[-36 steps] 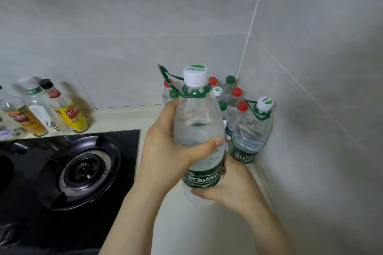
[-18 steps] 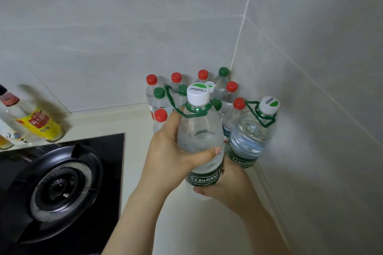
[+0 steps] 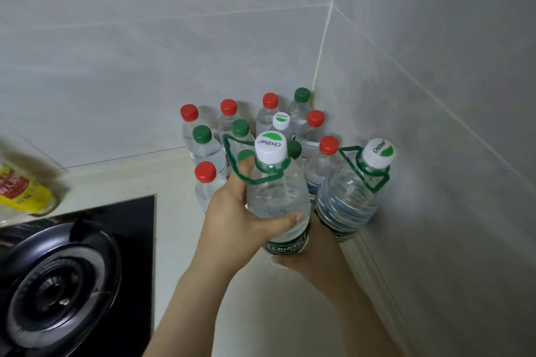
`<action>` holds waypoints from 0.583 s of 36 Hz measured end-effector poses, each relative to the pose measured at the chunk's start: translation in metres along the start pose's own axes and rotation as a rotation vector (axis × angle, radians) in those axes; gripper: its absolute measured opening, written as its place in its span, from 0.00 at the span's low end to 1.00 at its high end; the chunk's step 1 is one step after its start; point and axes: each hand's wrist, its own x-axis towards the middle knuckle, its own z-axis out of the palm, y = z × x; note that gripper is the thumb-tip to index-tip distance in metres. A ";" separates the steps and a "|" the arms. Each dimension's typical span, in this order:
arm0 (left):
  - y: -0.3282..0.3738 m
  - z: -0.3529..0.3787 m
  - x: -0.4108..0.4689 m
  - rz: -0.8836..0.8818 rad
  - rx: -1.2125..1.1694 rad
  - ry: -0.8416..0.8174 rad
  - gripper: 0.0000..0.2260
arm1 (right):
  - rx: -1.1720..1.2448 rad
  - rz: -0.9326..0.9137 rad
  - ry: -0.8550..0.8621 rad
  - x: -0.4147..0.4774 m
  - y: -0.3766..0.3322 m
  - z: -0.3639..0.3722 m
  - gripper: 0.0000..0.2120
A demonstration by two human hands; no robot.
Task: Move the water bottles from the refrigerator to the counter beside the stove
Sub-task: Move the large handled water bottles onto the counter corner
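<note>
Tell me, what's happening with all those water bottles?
A person is holding a big white-capped water bottle with both hands: the left hand wraps its side and the right hand supports it from below. It is above the counter next to the stove burner. A group of smaller bottles with red and green caps already stands in the corner, and another big bottle sits by the right wall.
</note>
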 end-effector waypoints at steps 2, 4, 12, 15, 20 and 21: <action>-0.002 0.000 0.003 -0.005 0.000 -0.005 0.31 | 0.007 0.002 0.010 0.002 0.002 0.002 0.36; -0.005 0.001 0.005 -0.009 0.004 -0.008 0.32 | 0.011 0.005 0.012 0.005 0.004 0.005 0.35; -0.015 0.004 0.011 -0.022 -0.002 -0.019 0.33 | 0.015 0.002 0.013 0.013 0.012 0.014 0.36; -0.016 0.004 0.012 -0.017 0.007 -0.020 0.33 | 0.025 -0.008 0.022 0.014 0.012 0.014 0.37; -0.017 0.004 0.014 -0.006 0.042 -0.023 0.33 | 0.037 -0.020 0.026 0.015 0.011 0.015 0.37; -0.018 0.004 0.014 -0.009 0.044 -0.022 0.33 | 0.037 -0.018 0.028 0.015 0.012 0.016 0.37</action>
